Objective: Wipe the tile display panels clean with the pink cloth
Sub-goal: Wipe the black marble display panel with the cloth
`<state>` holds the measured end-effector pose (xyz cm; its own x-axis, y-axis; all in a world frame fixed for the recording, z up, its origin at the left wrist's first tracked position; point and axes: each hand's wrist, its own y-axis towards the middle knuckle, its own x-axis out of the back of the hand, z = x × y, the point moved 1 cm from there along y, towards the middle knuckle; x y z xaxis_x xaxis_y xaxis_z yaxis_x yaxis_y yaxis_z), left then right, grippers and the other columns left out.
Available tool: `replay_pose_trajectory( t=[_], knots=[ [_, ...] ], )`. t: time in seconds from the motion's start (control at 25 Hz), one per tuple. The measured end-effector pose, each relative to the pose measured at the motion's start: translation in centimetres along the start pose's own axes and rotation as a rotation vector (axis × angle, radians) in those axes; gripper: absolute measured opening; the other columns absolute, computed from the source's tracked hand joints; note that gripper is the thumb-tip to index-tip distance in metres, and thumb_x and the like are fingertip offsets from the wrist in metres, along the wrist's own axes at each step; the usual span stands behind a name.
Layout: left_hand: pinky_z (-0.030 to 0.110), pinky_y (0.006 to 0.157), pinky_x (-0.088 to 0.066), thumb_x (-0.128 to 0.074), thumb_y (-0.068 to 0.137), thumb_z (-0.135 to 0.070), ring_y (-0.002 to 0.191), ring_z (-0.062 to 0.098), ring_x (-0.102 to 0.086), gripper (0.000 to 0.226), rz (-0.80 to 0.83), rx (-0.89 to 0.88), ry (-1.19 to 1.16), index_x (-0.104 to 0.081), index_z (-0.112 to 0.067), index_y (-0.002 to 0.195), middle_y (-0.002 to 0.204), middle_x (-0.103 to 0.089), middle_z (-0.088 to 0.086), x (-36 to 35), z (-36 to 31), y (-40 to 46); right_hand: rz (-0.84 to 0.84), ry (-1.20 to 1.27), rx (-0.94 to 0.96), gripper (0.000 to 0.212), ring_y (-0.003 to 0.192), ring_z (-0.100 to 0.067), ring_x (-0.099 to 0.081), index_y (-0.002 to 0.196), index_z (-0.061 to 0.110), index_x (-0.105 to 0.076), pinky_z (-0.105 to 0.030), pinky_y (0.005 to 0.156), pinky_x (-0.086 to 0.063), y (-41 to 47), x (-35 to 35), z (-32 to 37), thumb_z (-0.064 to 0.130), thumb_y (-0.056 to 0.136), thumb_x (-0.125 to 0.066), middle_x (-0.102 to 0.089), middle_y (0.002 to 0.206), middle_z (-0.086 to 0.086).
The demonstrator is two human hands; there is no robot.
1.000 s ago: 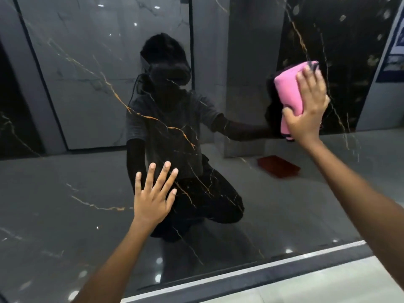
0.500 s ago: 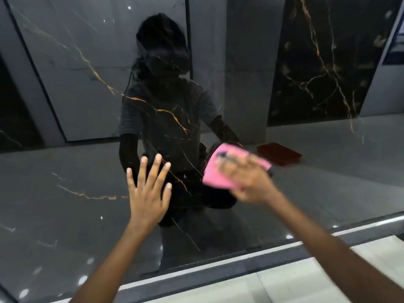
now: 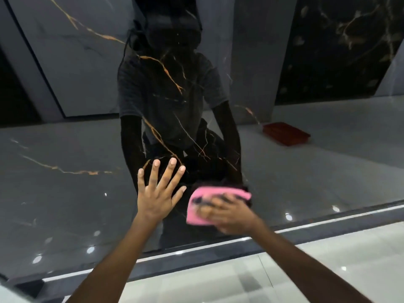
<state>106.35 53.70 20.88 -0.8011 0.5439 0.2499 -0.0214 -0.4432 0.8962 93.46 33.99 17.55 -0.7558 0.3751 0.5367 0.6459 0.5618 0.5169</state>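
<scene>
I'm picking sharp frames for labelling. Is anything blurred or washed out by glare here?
Head view: the right hand and pink cloth are motion-smeared; the left hand, flat on the glossy tile panel, is sharp. The panel mirrors the room and shows small ceiling-light spots, no broad glare.

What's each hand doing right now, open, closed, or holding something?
Left hand: open, fingers spread flat on the tile panel.
Right hand: pressing the pink cloth against the panel; blur hides its grip.
</scene>
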Motion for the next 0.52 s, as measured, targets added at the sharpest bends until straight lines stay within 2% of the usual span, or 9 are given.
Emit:
replay_pose_trajectory(
  t=[0.04,0.12,0.16,0.24,0.28,0.36,0.44,0.52],
  knots=[
    [0.053,0.119,-0.001,-0.028,0.102,-0.051,0.15,0.029,0.0,0.061,-0.002,-0.011,0.001,-0.013,-0.025,0.156,0.164,-0.002,0.0,0.1,0.2,0.2,0.101,-0.021,0.176,0.086,0.145,-0.018,-0.017,0.148,0.026,-0.029,-0.042,0.114,-0.014,-0.6,-0.8,2.6,0.032,0.071,-0.066,-0.035,0.152,0.009],
    [0.051,0.119,0.001,-0.029,0.102,-0.049,0.15,0.026,0.002,0.061,0.005,0.014,-0.017,-0.011,-0.027,0.156,0.164,-0.001,-0.002,0.8,0.2,0.7,0.129,0.066,0.254,0.083,0.143,-0.016,-0.024,0.148,0.025,-0.03,-0.041,0.113,-0.018,-1.1,-0.4,1.9,0.028,0.073,-0.065,-0.038,0.152,0.012],
    [0.05,0.119,0.003,-0.031,0.102,-0.047,0.15,0.024,0.003,0.061,0.014,0.063,-0.064,-0.009,-0.028,0.156,0.164,0.001,-0.004,1.3,-0.2,0.6,0.061,0.124,0.171,0.077,0.139,-0.015,-0.031,0.145,0.025,-0.034,-0.04,0.108,-0.025,-1.0,0.7,-0.5,0.026,0.074,-0.062,-0.041,0.15,0.011],
    [0.048,0.119,0.007,-0.036,0.1,-0.043,0.15,0.022,0.004,0.064,0.032,0.147,-0.15,-0.007,-0.029,0.156,0.164,0.003,-0.006,2.4,-1.7,-1.0,-0.09,0.22,-0.187,0.068,0.134,-0.022,-0.038,0.142,0.022,-0.042,-0.041,0.102,-0.036,-1.7,3.1,-7.6,0.026,0.075,-0.055,-0.042,0.147,0.002],
    [0.048,0.119,0.007,-0.036,0.101,-0.043,0.15,0.021,0.004,0.064,0.044,0.145,-0.15,-0.006,-0.028,0.156,0.164,0.003,-0.006,2.6,-2.5,-2.2,-0.165,0.218,-0.37,0.07,0.136,-0.028,-0.037,0.144,0.022,-0.041,-0.041,0.105,-0.035,-2.4,4.4,-11.9,0.028,0.076,-0.054,-0.041,0.146,-0.004],
    [0.048,0.119,0.006,-0.03,0.103,-0.044,0.15,0.022,0.004,0.06,0.099,0.098,-0.114,-0.007,-0.028,0.156,0.164,0.002,-0.005,1.7,-3.1,-4.6,-0.339,0.175,-0.694,0.074,0.141,-0.032,-0.028,0.148,0.023,-0.033,-0.036,0.113,-0.023,-4.3,6.0,-18.5,0.031,0.077,-0.053,-0.038,0.148,-0.015],
    [0.05,0.119,0.003,-0.028,0.103,-0.044,0.15,0.024,0.003,0.06,0.091,0.059,-0.043,-0.009,-0.025,0.156,0.164,0.0,-0.002,-0.1,-2.7,-6.0,-0.481,0.179,-0.933,0.071,0.145,-0.028,-0.019,0.149,0.013,-0.031,-0.037,0.114,-0.017,-5.1,5.3,-18.8,0.037,0.084,-0.05,-0.034,0.152,-0.021],
    [0.053,0.118,0.001,-0.031,0.102,-0.043,0.15,0.027,0.001,0.061,0.054,0.057,-0.003,-0.013,-0.022,0.156,0.164,-0.003,0.001,-1.4,-2.5,-6.7,-0.54,0.2,-1.062,0.075,0.148,-0.026,-0.013,0.149,0.01,-0.03,-0.042,0.115,-0.014,-4.6,2.4,-13.6,0.04,0.083,-0.047,-0.025,0.157,-0.017]
  ],
)
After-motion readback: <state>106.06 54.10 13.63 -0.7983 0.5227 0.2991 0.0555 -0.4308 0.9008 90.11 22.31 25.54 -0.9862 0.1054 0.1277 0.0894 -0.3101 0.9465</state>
